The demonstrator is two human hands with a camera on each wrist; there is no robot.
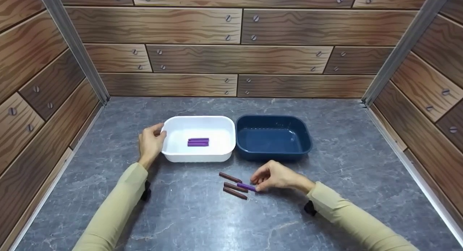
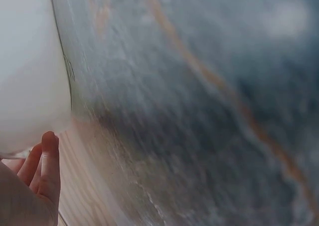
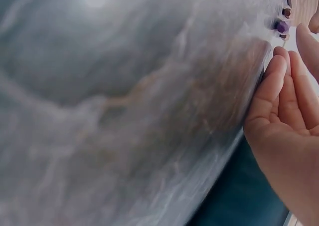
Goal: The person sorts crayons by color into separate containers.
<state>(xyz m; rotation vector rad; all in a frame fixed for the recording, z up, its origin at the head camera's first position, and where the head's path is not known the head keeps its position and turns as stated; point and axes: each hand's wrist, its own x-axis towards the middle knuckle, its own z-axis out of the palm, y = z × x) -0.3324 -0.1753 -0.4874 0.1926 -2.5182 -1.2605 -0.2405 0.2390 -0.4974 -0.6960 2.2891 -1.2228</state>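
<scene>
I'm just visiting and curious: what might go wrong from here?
The right hand could nudge the brown sticks, since the loose purple stick lies right against them. A fumbled pick-up might also set that stick rolling on the table. And the left hand, at the white container's edge, might jog it and scatter the purple sticks inside.

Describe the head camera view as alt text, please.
A right hand is at one end of a purple stick near three brown sticks; the left hand touches a white dish holding more purple sticks, beside a navy dish.
</scene>
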